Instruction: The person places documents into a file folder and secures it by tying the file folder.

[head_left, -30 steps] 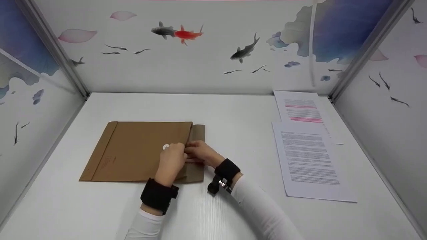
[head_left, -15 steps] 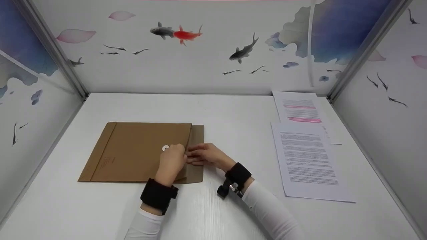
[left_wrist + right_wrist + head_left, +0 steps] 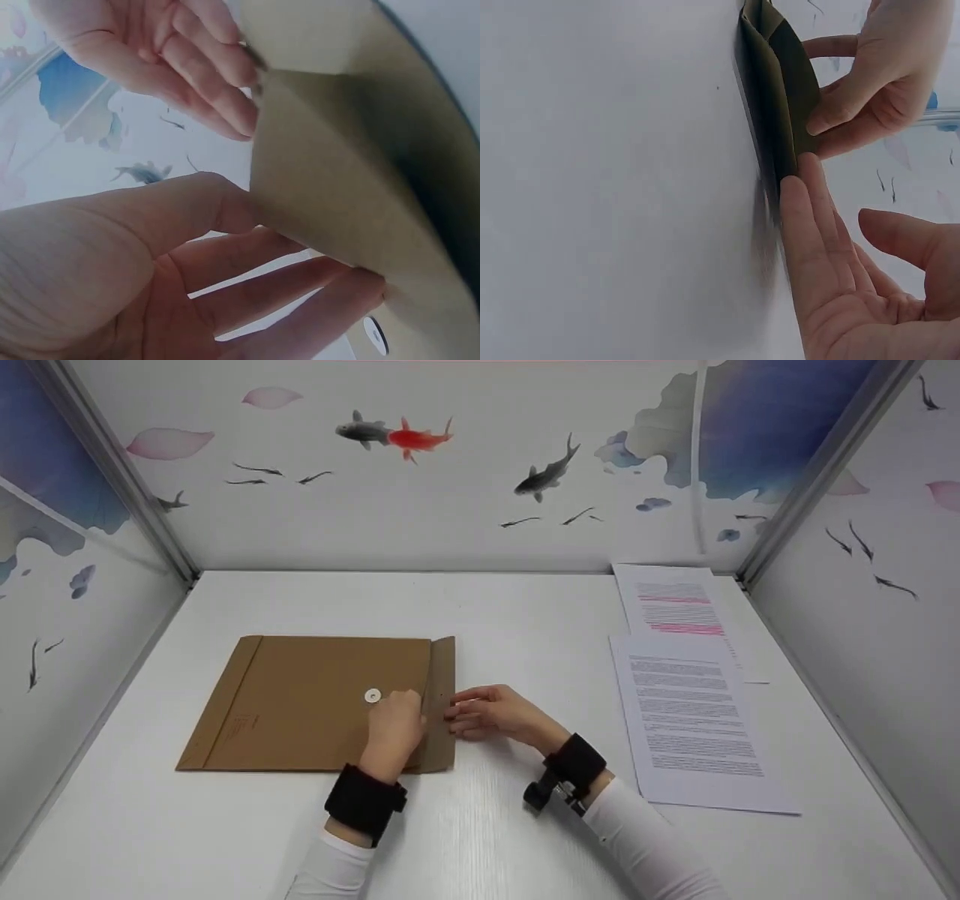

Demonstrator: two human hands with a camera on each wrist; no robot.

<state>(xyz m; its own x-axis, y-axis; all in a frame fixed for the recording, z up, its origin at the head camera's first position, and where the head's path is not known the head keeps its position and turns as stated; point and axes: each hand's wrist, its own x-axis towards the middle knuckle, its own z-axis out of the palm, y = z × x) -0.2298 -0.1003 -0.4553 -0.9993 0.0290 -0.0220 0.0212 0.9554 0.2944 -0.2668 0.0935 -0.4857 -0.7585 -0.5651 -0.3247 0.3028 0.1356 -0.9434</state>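
Observation:
A brown paper envelope (image 3: 315, 701) lies flat on the white table (image 3: 525, 615), with a white round button (image 3: 373, 696) near its right end. Its flap (image 3: 441, 697) at the right end is lifted off the table. My left hand (image 3: 409, 712) pinches the flap's edge; the right wrist view shows its thumb (image 3: 832, 112) pressed on the flap (image 3: 776, 97). My right hand (image 3: 461, 716) lies just right of the flap with straight fingers (image 3: 810, 225), whose tips touch the flap's outer edge. It holds nothing. In the left wrist view the envelope (image 3: 360, 187) fills the right side.
Two printed sheets lie at the right of the table, the nearer one (image 3: 694, 720) overlapping the farther one (image 3: 675, 600) with pink lines. Painted booth walls (image 3: 480, 472) close the table at the back and on both sides.
My right hand has slid to the right, off the flap, and now only its fingertips touch the edge. The flap has risen. My left hand stays at the flap.

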